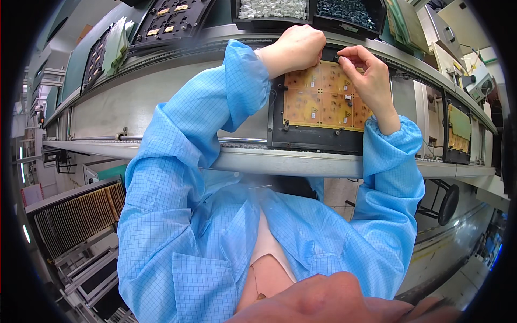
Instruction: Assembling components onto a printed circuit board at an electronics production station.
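A yellow-orange circuit board panel (304,107) lies in a black carrier frame (318,141) on the conveyor before me. Small dark clips, one (338,131) on the near side, sit round the panel's edges. My left hand (296,49) is over the panel's far left part, its fingers curled down and closed; what they hold, if anything, is hidden. At the far edge my right hand (371,78) pinches a small black clip (337,58) between thumb and forefinger. The right palm and wrist cover the panel's right part.
Beyond the conveyor stand a bin of white parts (272,9) and a bin of dark blue parts (347,12). Another carrier with a board (459,129) is at the right. Black trays (169,21) lie far left. A conveyor rail (291,160) runs along the near side.
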Demonstrator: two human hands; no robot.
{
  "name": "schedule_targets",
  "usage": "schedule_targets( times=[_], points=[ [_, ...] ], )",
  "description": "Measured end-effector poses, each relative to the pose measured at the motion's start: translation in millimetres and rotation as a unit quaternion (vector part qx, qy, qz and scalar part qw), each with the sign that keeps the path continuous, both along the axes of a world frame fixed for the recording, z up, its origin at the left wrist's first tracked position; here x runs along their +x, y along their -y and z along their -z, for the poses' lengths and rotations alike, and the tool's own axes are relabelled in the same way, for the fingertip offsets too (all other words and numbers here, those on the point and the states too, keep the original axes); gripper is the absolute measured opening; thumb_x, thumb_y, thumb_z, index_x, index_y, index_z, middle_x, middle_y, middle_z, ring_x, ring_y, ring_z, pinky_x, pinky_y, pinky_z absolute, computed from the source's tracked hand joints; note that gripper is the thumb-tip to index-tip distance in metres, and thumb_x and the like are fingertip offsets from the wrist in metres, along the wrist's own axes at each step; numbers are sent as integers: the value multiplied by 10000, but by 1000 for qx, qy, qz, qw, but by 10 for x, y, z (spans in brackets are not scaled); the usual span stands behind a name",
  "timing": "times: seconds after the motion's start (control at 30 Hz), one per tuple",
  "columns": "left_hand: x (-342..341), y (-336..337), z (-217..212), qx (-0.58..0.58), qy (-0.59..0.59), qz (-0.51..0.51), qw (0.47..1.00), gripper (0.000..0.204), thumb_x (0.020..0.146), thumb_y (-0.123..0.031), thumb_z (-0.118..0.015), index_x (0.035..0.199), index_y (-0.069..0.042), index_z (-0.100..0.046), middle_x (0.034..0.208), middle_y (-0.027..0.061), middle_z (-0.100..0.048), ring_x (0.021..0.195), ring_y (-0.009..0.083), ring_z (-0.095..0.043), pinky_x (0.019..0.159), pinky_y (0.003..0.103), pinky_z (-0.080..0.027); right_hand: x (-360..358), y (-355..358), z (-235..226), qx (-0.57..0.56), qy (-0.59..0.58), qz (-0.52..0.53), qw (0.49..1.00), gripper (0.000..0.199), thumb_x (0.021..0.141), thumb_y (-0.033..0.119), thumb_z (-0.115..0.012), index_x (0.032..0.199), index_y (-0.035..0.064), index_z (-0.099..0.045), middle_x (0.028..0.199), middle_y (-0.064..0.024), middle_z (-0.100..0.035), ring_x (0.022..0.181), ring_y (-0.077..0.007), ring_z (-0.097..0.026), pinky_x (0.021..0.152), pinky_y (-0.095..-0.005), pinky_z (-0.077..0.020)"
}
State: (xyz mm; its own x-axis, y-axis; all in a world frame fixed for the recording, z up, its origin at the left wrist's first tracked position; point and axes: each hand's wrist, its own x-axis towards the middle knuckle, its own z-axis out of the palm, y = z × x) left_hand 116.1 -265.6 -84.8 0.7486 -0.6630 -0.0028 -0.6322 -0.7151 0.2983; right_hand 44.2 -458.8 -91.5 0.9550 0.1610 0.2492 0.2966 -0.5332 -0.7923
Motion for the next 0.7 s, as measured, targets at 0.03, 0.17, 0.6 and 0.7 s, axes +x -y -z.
schedule_targets(
  times=[0.03,0.17,0.6,0.7],
  points=[
    [-18,18,3,1,-1,-1,1000,84,716,-97,-701,773,-49,-741,799,158,-716,812,326,-712,731,397,-577,-11,4,-2,1,0,1,1000,166,940,139,-658,1043,15,-696,849,-21,-690,762,-77,-632,715,-230,-519],
    [-17,76,67,31,49,-1,998,99,752,-129,-699,809,-64,-748,810,137,-721,816,313,-711,743,396,-574,24,16,35,4,0,0,1000,170,942,144,-658,1045,15,-697,848,-21,-694,763,-78,-636,715,-232,-521],
    [-106,-1,341,-98,83,-9,992,97,788,-172,-719,822,-86,-691,806,96,-701,798,306,-686,716,410,-547,26,56,76,19,5,-4,1000,155,938,120,-659,1041,9,-689,845,-17,-685,765,-69,-631,707,-226,-514],
    [-27,-104,286,-166,119,-21,979,122,830,-196,-706,853,-80,-679,839,109,-692,814,317,-677,710,418,-539,-2,127,88,35,-34,7,999,153,950,92,-639,1067,-3,-665,875,-17,-681,782,-68,-633,720,-218,-511]
  ],
)
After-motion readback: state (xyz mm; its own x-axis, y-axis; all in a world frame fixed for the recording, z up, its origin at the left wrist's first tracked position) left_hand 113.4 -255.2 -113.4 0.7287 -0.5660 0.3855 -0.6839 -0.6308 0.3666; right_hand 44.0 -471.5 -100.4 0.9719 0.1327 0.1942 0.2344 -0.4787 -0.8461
